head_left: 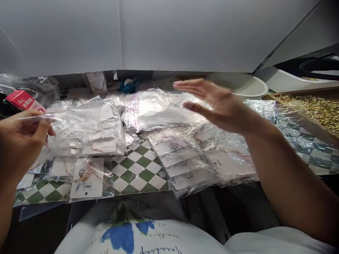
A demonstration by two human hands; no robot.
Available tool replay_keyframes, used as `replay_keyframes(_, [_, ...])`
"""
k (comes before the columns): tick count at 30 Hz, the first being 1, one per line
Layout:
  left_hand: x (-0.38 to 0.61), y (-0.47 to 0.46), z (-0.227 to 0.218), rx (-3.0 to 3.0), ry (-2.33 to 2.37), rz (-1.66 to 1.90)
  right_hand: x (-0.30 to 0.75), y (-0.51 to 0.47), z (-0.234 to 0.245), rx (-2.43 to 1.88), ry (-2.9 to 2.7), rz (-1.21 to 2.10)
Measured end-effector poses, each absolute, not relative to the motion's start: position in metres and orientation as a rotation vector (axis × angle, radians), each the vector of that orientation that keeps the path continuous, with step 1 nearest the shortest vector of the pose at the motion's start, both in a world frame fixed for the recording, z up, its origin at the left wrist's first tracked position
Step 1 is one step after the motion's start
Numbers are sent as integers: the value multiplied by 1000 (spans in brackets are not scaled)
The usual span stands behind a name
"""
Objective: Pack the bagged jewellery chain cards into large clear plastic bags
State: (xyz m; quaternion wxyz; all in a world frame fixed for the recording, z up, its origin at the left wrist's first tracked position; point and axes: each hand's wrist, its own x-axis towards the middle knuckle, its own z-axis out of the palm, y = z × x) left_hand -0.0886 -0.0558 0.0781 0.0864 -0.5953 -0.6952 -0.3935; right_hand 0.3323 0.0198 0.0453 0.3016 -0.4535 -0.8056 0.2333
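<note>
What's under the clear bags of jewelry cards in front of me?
A green-and-white checkered mat shows beside the clear bags; what lies directly beneath them is covered.

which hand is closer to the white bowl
Right. The right hand is raised open in front of the white bowl, overlapping it in view. The left hand, pinching a clear plastic film, is far across at the opposite side of the view.

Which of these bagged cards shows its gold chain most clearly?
The white card at front left, below the person's left hand, on the green-and-white checked cloth: its chain lies in plain view above a barcode, while glare dulls the stacked cards.
</note>
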Motion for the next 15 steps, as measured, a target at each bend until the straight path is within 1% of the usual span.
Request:
replay_keyframes(2, [-84, -59, 77, -1844, -1982, -1133, 332, 10, 54, -1153, -2057, 548])
replay_keyframes(4, [-83, -62, 72, -1894, -1966, -1162, 328, 4, 46, -1196, -2095, 561])
replay_keyframes(8, [-86, -61, 49, -2074, -2016, -1241, 312, -2, -2, -1299, -2293, 713])
replay_keyframes(11, [-84, -56, 23, -2141, -1935, -1262, 300, -5, -32, -1305, -2382, 612])
replay_keyframes(13, [-80, -52, 5, -2223, -1817, -1161, 295, -7, -41, -1276, -2391, 568])
replay_keyframes(15, [-74, -50, -10, -2431, -1763, -920, 294, -8, -44, -1260, -2364, 578])
